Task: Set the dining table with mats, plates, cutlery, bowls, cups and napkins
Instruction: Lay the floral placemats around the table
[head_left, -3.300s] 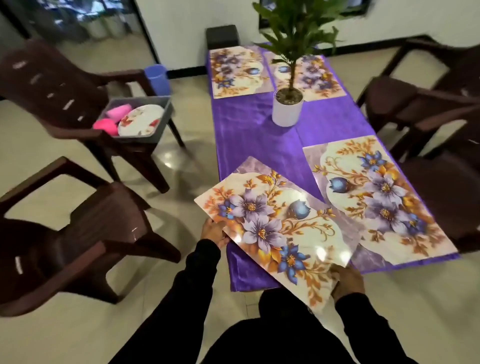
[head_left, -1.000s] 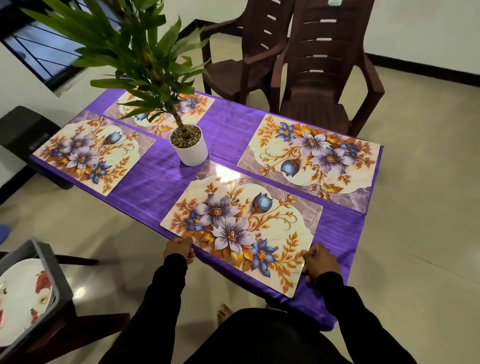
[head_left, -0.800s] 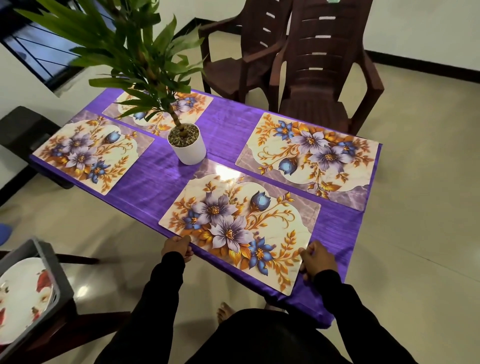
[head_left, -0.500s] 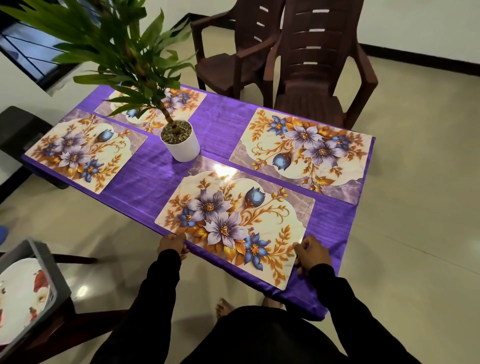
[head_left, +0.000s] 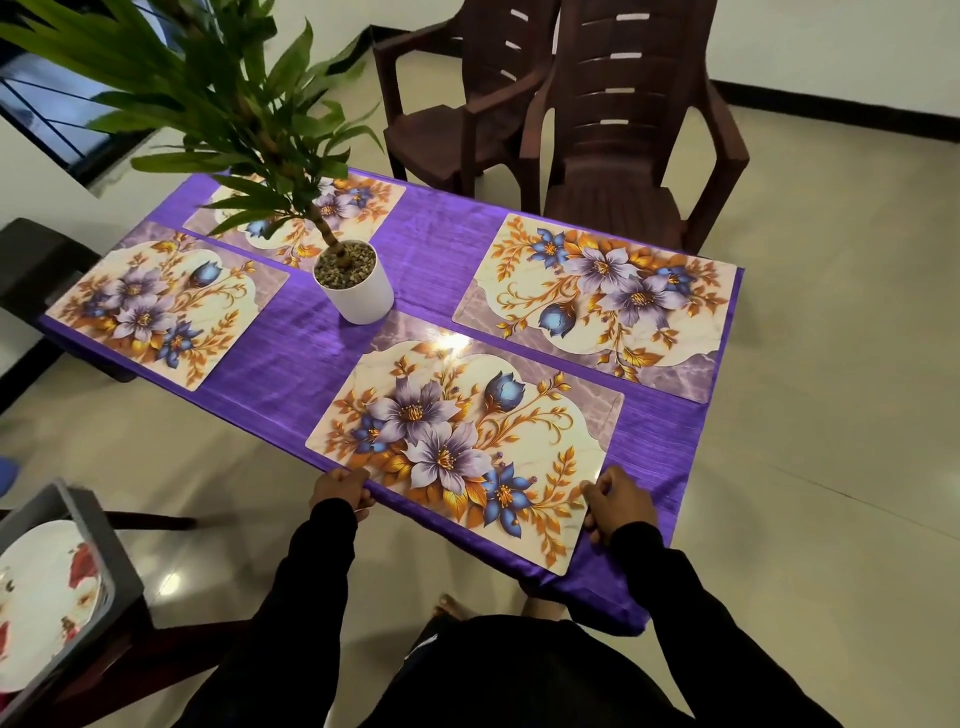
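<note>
hands at near floral mat (head_left: 462, 441) on purple table (head_left: 291, 358), left hand (head_left: 340, 488) pinching its edge, right hand (head_left: 618, 501) curled on its corner

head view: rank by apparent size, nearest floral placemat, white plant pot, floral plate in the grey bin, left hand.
1. Nearest floral placemat, largest.
2. White floral plate in the grey bin, cut off by the frame edge.
3. White plant pot.
4. Left hand, smallest; the gap from the pot is unsure.

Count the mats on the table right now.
4: near mat under both hands, right mat by the chairs, left mat, far mat partly hidden by the plant.
</note>
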